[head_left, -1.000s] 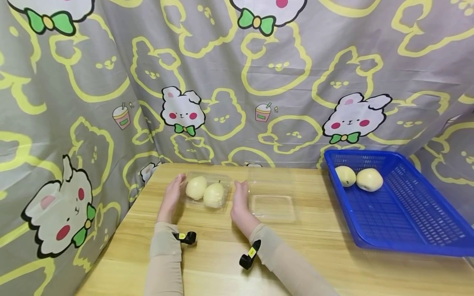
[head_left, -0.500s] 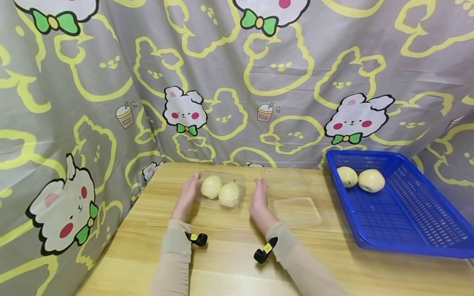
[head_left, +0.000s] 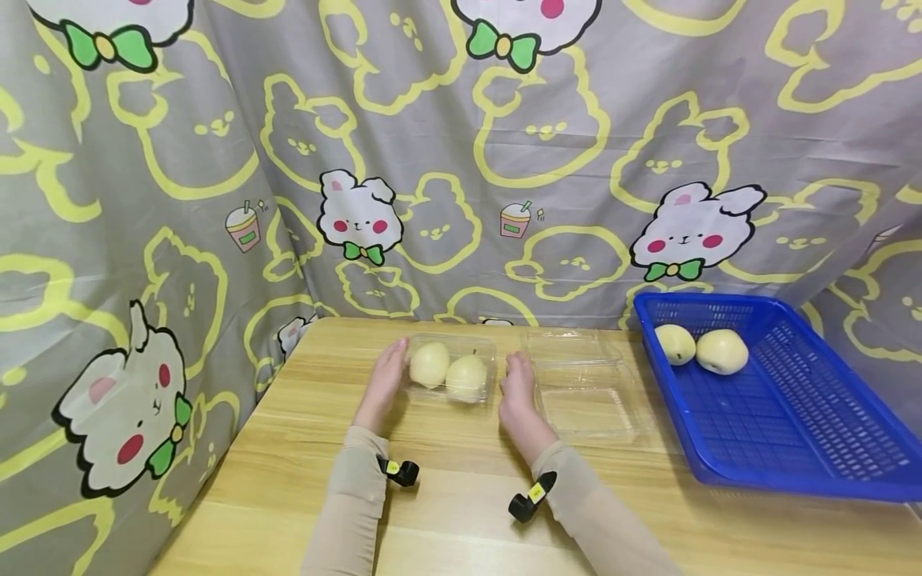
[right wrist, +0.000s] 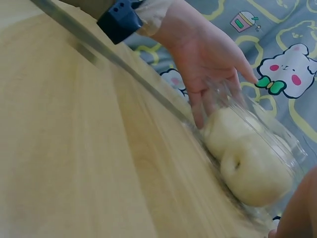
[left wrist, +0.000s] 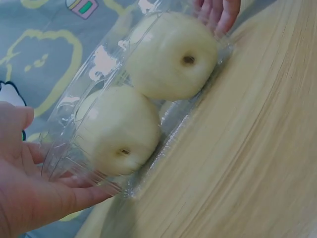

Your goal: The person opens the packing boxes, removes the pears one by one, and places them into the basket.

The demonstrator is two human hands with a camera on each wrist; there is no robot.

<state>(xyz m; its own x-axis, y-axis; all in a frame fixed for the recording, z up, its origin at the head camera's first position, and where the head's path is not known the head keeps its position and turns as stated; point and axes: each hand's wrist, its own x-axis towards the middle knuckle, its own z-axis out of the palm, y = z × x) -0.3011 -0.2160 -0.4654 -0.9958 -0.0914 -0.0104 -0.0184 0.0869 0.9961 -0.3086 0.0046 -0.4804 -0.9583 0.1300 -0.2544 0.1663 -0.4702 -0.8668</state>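
Observation:
Two pale yellow pears (head_left: 430, 366) sit side by side in a clear plastic clamshell box (left wrist: 64, 114) on the wooden table. My left hand (head_left: 385, 380) is against the box's left end, fingers extended and thumb apart in the left wrist view. On the other side, my right hand (head_left: 520, 396) stands on edge with its fingers extended, between that box and a second clear clamshell box (head_left: 591, 402). This second box lies open with its lid (head_left: 569, 346) folded back toward the curtain, and its see-through walls show only the table.
A blue plastic basket (head_left: 785, 416) stands on the right side of the table (head_left: 446, 512), with two more pears (head_left: 723, 352) at its far left corner. A grey patterned curtain (head_left: 432, 120) hangs behind the table and along its left.
Both hands and the box of pears have shifted to the right across the table. The open clamshell has also slid right, closer to the basket.

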